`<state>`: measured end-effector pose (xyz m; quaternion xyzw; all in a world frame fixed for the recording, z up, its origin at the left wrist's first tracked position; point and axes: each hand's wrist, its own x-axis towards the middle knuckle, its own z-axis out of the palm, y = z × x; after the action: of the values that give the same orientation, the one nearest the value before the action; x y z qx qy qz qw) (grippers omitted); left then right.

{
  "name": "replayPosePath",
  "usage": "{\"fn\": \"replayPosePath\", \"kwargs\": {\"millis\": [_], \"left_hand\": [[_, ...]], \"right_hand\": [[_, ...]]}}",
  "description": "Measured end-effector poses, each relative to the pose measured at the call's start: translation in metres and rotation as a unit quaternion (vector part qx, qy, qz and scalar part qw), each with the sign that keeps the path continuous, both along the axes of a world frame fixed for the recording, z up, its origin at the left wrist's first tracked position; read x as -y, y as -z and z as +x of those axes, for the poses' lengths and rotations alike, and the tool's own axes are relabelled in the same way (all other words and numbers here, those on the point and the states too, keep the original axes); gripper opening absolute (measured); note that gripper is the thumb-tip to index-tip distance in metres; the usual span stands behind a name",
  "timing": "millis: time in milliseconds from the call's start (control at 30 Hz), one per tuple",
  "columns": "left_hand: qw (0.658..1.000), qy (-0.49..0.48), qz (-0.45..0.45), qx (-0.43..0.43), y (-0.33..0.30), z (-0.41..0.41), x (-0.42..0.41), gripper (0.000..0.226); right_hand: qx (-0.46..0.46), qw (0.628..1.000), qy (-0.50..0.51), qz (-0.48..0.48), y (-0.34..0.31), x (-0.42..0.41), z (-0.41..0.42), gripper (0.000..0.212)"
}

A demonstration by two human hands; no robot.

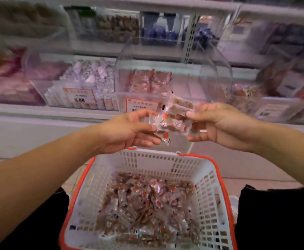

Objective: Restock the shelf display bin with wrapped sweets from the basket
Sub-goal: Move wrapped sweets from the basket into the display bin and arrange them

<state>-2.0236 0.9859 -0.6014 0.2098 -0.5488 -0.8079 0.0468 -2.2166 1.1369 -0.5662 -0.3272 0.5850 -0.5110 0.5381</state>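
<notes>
A white plastic basket (167,163) with an orange rim sits low in front of me, its floor covered with several brown sweets in clear wrappers (147,210). Above it, my left hand (127,132) and my right hand (219,123) together hold a small bunch of the same wrapped sweets (172,118), fingers curled round the packets from each side. Straight behind the hands stands the clear shelf display bin (165,69) with its lid raised, holding a short row of matching sweets (149,82) and an orange price label on its front.
Neighbouring clear bins line the shelf: one with pale wrapped sweets (88,82) to the left, others with brown goods (246,92) to the right. A higher shelf (147,27) holds more bins. My dark-clothed knees (277,219) flank the basket.
</notes>
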Motion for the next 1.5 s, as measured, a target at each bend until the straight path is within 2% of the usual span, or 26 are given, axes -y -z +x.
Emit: {"fn": "replayPosePath", "kwargs": {"millis": [100,233,333,433,533,700,867,933,1000,1067,1133,1200,1300,1367,1467,1500], "left_hand": [[1.0,-0.026,-0.006,-0.006,-0.023,0.008,0.0,0.033],[0.996,-0.074,0.035,-0.036,-0.033,0.01,0.0,0.032],[0.992,-0.073,0.072,-0.069,-0.035,0.0,-0.003,0.035],[0.989,-0.117,0.046,-0.082,-0.03,-0.007,-0.006,0.04],[0.987,-0.121,0.035,-0.096,-0.028,-0.008,-0.003,0.042],[0.985,-0.107,0.038,-0.126,-0.029,-0.006,0.002,0.032],[0.985,-0.112,0.045,-0.124,-0.029,-0.009,0.0,0.019],[0.987,-0.115,0.019,-0.114,-0.027,-0.01,-0.003,0.024],[0.986,-0.125,-0.017,-0.106,-0.025,-0.01,-0.005,0.018],[0.984,-0.133,-0.061,-0.104,-0.025,-0.009,-0.007,0.008],[0.978,-0.148,-0.106,-0.105,-0.024,-0.009,-0.009,0.01],[0.973,-0.161,-0.123,-0.114,-0.024,-0.01,-0.012,0.012],[0.969,-0.165,-0.134,-0.123,-0.024,-0.012,-0.016,0.009],[0.969,-0.176,-0.125,-0.122,-0.023,-0.015,-0.015,0.009],[0.964,-0.219,-0.113,-0.101,-0.028,-0.02,-0.012,0.028],[0.962,-0.229,-0.115,-0.099,-0.031,-0.023,-0.012,0.028]], "right_hand": [[-0.053,0.998,-0.015,-0.039,-0.012,0.009,0.008,0.038],[-0.115,0.99,-0.019,-0.079,-0.015,0.023,0.018,0.016],[-0.15,0.983,-0.018,-0.102,-0.014,0.032,0.018,0.019],[-0.148,0.983,-0.009,-0.107,-0.016,0.038,0.018,0.021],[-0.167,0.979,0.014,-0.117,-0.017,0.042,0.02,0.029],[-0.28,0.942,0.068,-0.17,-0.023,0.038,0.021,0.017],[-0.342,0.926,0.056,-0.152,-0.016,0.033,0.02,0.011],[-0.39,0.908,0.039,-0.147,-0.013,0.032,0.021,0.01],[-0.413,0.897,0.035,-0.152,-0.013,0.031,0.022,0.008],[-0.424,0.89,0.04,-0.164,-0.012,0.029,0.024,0.005],[-0.429,0.884,0.057,-0.176,-0.012,0.028,0.026,0.01],[-0.438,0.88,0.069,-0.169,-0.009,0.027,0.032,0.029],[-0.45,0.881,0.033,-0.143,-0.005,0.027,0.042,0.065],[-0.426,0.891,0.016,-0.155,-0.003,0.029,0.045,0.066],[-0.375,0.905,0.044,-0.196,-0.011,0.036,0.042,0.048],[-0.364,0.906,0.049,-0.21,-0.015,0.038,0.04,0.044]]}}
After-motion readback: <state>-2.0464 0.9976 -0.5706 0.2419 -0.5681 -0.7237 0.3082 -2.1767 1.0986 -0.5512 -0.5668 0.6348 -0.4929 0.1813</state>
